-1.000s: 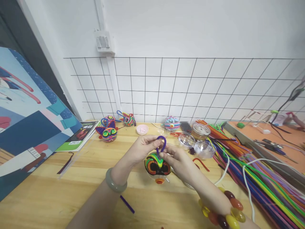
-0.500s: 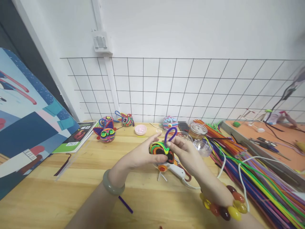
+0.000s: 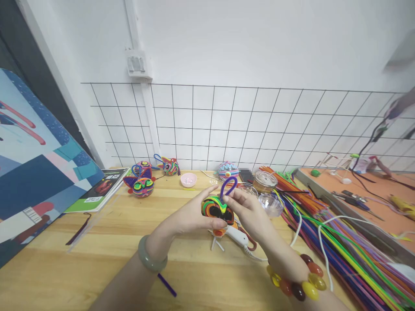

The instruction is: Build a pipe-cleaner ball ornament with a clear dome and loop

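My left hand [image 3: 191, 218] is wrapped round a multicoloured striped ball [image 3: 212, 204] with dark eye shapes, like an animal head made of pipe cleaners. A purple pipe cleaner loop [image 3: 223, 188] stands upright from its top. The fingers of my right hand [image 3: 249, 211] pinch the base of this loop, where it meets the ball. Behind and below the ball, a white corded tool [image 3: 238, 236], apparently a glue gun, lies on the wooden table [image 3: 201, 276], partly hidden. A short purple pipe cleaner piece [image 3: 167, 285] lies by my left forearm.
Finished striped animal balls [image 3: 143, 187] stand at the back left, near a pink bowl [image 3: 188, 179]. Clear plastic bowls [image 3: 270, 204] are beyond my right hand. Bundled pipe cleaners [image 3: 337, 246] and a white cable [image 3: 324, 259] fill the right side. Magazines [image 3: 100, 190] lie left.
My view has shifted slightly. Both hands keep their hold on the ball and loop; the ball's dark eyes now show more fully above my left thumb.
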{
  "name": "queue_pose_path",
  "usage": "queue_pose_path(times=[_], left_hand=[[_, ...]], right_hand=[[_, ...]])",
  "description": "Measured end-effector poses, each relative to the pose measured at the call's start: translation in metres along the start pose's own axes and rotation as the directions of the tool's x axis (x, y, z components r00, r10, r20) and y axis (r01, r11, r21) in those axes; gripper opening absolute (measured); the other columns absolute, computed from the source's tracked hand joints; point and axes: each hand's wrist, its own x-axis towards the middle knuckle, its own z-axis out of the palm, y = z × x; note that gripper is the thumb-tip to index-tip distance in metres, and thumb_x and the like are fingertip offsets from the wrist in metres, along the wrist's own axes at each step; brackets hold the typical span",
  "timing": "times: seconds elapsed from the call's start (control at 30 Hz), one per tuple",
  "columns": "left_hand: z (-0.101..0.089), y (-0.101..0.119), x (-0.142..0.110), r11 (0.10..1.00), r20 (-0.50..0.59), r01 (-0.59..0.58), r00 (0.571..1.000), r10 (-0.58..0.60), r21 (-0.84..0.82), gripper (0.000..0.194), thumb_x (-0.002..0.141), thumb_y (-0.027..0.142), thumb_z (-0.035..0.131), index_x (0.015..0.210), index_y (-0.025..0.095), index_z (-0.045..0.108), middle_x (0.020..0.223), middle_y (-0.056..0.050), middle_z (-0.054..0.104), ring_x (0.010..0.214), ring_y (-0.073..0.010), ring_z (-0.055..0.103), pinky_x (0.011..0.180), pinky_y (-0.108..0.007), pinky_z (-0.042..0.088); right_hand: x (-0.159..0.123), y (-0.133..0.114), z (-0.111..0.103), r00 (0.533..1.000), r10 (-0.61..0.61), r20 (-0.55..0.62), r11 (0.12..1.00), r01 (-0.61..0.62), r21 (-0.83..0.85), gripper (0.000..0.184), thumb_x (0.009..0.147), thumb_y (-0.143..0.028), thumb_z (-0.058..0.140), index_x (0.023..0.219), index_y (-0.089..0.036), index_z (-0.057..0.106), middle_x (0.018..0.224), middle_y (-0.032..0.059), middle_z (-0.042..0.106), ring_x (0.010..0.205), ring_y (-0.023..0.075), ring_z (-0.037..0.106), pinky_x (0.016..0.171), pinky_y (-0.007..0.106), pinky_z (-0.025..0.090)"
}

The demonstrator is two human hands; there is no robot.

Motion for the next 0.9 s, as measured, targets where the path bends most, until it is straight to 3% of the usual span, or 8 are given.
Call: queue_pose_path(times=[0.13,0.3,0.53,0.63,0.77,0.9], left_hand=[[-0.002,-0.001,0.000,1.000,0.015,-0.021,1.000,0.021,-0.006,0.101,0.065,0.035,0.079,0.147,0.024,0.021,0.148,-0.015,0.037,0.129,-0.0302,0.044,0.105,-0.042,0.036],[-0.008,-0.001,-0.003,0.998,-0.042,0.026,0.999,-0.024,0.057,0.087,0.075,0.055,0.063,0.147,0.023,0.024,0.148,-0.014,0.037,0.129,-0.0294,0.044,0.103,-0.041,0.038],[-0.011,-0.001,-0.004,0.986,-0.144,0.163,0.976,-0.165,-0.026,0.074,0.082,0.067,0.041,0.144,0.029,0.031,0.137,-0.012,0.051,0.110,-0.0292,0.059,0.076,-0.035,0.052],[-0.010,-0.001,-0.004,0.983,-0.098,0.185,0.978,-0.185,-0.001,0.077,0.079,0.063,0.051,0.144,0.028,0.030,0.137,-0.015,0.051,0.107,-0.0288,0.061,0.071,-0.033,0.052],[-0.010,-0.003,-0.002,0.996,-0.027,0.085,0.996,-0.085,-0.008,0.085,0.072,0.046,0.072,0.144,0.025,0.032,0.142,-0.013,0.046,0.124,-0.0288,0.050,0.091,-0.035,0.047],[-0.011,-0.004,0.000,0.999,0.009,0.035,0.999,-0.035,-0.027,0.082,0.070,0.036,0.075,0.141,0.025,0.037,0.143,-0.012,0.046,0.128,-0.0286,0.046,0.100,-0.038,0.041]], right_hand=[[0.000,0.000,0.000,1.000,-0.010,0.000,1.000,0.010,-0.008,0.030,0.084,-0.047,0.058,0.072,-0.019,0.055,0.075,0.0019,0.060,0.074,0.0184,0.057,0.073,0.031,0.047],[0.000,0.000,-0.001,1.000,-0.001,-0.006,1.000,0.001,0.001,0.033,0.082,-0.050,0.059,0.071,-0.019,0.056,0.074,0.0019,0.061,0.073,0.0186,0.057,0.073,0.032,0.048],[0.000,-0.005,0.002,0.997,0.079,0.009,0.990,-0.080,0.119,0.037,0.074,-0.053,0.067,0.068,-0.019,0.056,0.066,-0.0003,0.059,0.064,0.0157,0.055,0.067,0.029,0.046],[0.001,-0.007,0.002,0.996,0.090,-0.001,0.987,-0.089,0.132,0.038,0.072,-0.055,0.068,0.066,-0.019,0.056,0.063,-0.0007,0.059,0.063,0.0153,0.055,0.064,0.029,0.045],[0.001,-0.006,0.003,0.995,0.095,0.002,0.988,-0.095,0.125,0.039,0.073,-0.057,0.067,0.067,-0.019,0.055,0.063,-0.0003,0.060,0.064,0.0168,0.057,0.066,0.031,0.046],[0.001,-0.003,0.004,0.996,0.088,0.016,0.988,-0.090,0.129,0.035,0.075,-0.053,0.067,0.068,-0.020,0.058,0.063,-0.0004,0.061,0.066,0.0181,0.058,0.069,0.032,0.047]])
